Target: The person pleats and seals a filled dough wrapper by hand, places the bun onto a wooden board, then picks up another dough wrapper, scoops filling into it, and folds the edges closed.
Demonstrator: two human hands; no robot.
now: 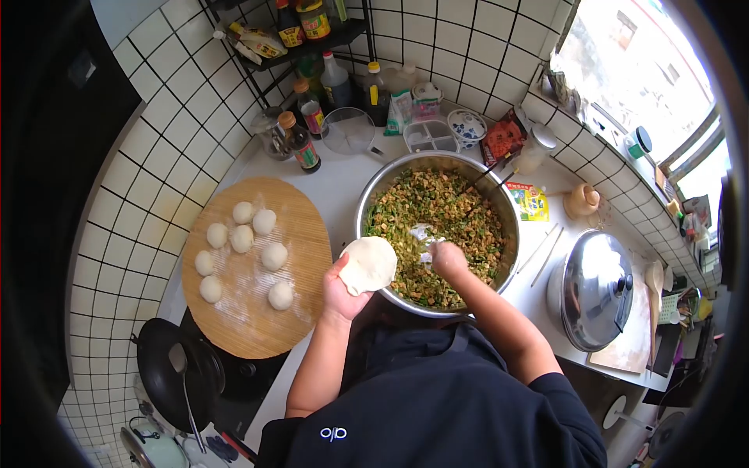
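Note:
My left hand [339, 292] supports a flat round dough wrapper [368, 266], its thumb at the edge and the fingers mostly hidden beneath. The wrapper is beside the near left rim of a large steel bowl [515, 269]. Chopped green and brown filling [398, 207] fills much of the bowl. Over the filling, my right hand [449, 261] is closed around what looks like a white spoon [426, 256], partly sunk in the mix. A pair of dark chopsticks [480, 178] leans in the bowl's far right side.
Several dough balls [274, 257] rest on a floured round wooden board [304, 226] at left. A wok [168, 374] with a ladle stands below it. Bottles [300, 143] line the back wall. A lidded steel pot [597, 285] and a rolling pin [654, 300] are at right.

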